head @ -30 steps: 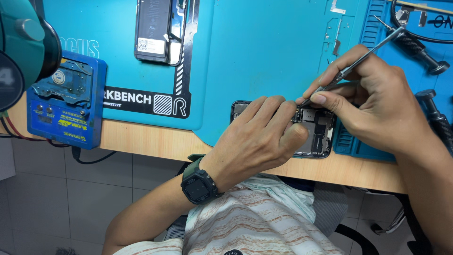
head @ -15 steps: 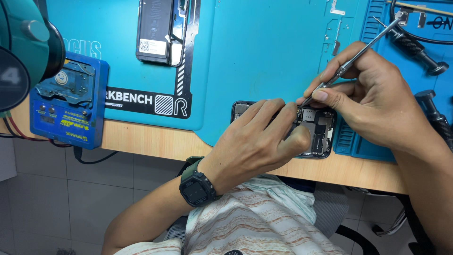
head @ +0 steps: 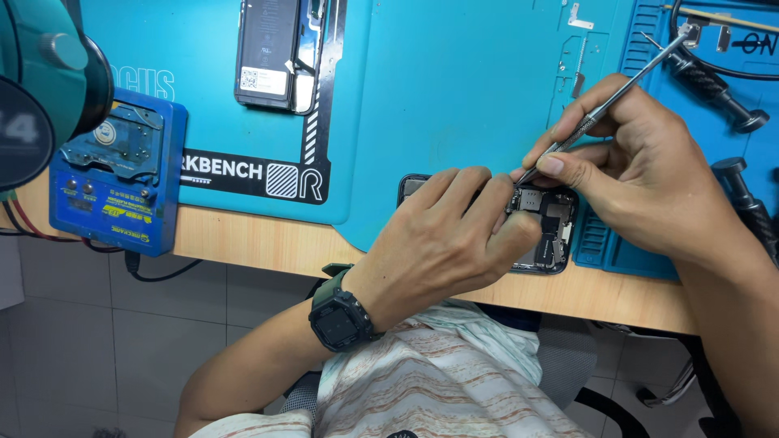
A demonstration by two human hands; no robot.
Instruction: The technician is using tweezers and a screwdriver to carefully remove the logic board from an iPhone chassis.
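An opened phone (head: 548,228) lies at the front edge of a blue work mat (head: 454,97), its circuit parts exposed. My left hand (head: 442,243), with a dark watch on the wrist, rests over the phone's left part and pins it down with fingers and thumb. My right hand (head: 637,174) grips a thin metal tool (head: 617,96) like a pen. The tool's tip touches the phone's upper inside edge, right beside my left fingertips.
A second phone body with its battery (head: 272,53) lies at the mat's top. A blue device with a metal plate (head: 114,182) stands at the left, cables trailing below it. Dark-handled screwdrivers (head: 718,89) lie at the right. The wooden table edge (head: 243,239) runs close to my body.
The tool's tip stays at the same spot in the phone while my right hand shifts slightly. My left hand keeps its hold.
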